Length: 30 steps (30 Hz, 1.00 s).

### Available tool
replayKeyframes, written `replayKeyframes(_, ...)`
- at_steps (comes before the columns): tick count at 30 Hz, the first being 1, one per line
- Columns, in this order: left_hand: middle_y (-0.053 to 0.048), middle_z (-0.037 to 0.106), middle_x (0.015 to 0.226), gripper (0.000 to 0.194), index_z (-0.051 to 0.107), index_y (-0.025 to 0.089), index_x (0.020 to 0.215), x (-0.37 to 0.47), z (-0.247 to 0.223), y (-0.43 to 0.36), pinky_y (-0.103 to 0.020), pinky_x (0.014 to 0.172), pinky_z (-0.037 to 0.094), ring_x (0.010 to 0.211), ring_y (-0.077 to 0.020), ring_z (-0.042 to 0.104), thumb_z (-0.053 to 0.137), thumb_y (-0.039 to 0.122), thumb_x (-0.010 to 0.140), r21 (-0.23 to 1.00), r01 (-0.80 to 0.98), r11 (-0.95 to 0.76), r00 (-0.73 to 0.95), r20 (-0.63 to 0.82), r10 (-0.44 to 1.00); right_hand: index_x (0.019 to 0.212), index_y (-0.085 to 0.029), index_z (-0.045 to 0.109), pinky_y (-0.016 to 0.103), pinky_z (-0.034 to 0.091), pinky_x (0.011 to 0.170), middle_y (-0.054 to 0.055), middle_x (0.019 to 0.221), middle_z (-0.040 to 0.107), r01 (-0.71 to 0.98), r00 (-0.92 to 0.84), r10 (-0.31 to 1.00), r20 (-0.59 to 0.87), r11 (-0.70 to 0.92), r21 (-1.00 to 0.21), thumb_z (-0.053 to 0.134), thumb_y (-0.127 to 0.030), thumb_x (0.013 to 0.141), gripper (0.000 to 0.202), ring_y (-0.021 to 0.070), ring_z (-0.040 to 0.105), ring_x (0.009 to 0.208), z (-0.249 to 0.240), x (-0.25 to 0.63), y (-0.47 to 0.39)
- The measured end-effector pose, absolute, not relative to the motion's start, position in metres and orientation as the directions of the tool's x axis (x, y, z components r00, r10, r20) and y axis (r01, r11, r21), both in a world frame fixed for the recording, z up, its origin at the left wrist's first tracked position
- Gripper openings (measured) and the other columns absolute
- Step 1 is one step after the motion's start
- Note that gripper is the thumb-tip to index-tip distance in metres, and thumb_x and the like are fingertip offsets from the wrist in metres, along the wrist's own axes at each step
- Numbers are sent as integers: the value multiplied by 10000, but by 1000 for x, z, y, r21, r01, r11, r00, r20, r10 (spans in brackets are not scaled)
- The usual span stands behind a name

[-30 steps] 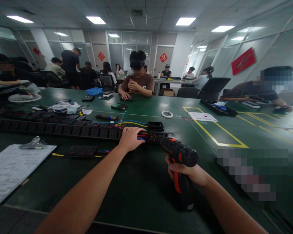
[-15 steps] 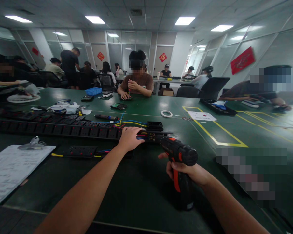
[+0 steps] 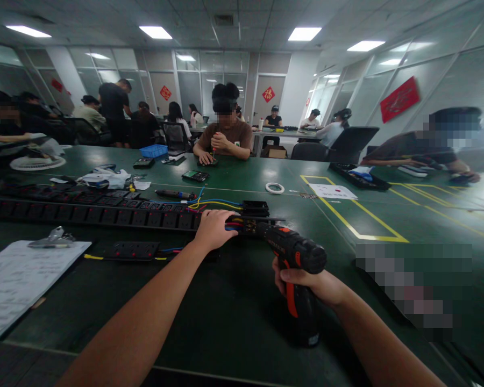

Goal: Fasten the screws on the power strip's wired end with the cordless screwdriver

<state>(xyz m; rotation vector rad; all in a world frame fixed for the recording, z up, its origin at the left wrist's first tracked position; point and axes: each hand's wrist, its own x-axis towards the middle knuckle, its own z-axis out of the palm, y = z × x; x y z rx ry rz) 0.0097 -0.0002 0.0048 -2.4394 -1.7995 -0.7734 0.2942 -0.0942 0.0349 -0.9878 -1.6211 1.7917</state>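
Observation:
A long black strip of sockets (image 3: 139,217) lies across the green table, with coloured wires at its right end. My left hand (image 3: 214,230) is closed over that end, its fingers wrapped round the strip beside red and blue wires. In my right hand (image 3: 292,277) is a black and orange power drill (image 3: 296,250), its nose pointing left at the strip's end. My right index finger is bent at the drill's trigger area. A short socket piece (image 3: 133,250) with yellow wire ends lies in front of the long strip.
A clipboard with paper (image 3: 32,269) lies at the left. Behind the strip are a screwdriver-like tool (image 3: 175,194), a roll of tape (image 3: 275,187) and a blue basket (image 3: 154,151). A person (image 3: 225,131) works across the table. Yellow tape (image 3: 381,238) marks the table at the right.
My right index finger, stretched out before, has drawn in against the drill. My left hand and the strip have stayed in place.

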Motion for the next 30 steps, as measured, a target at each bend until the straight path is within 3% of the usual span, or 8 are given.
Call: replayKeyframes(30,-56,654,1425,564,642,303,1351,9,3,0,-500,1156,291,1334,-316,546,777,487,836,286,894,-345,219,393,893,874,-192,609,308,505,636,12,710,685,110,-602,783,-157,-114,-987,840,-515,740,419,182,637,643,28,297,-91)
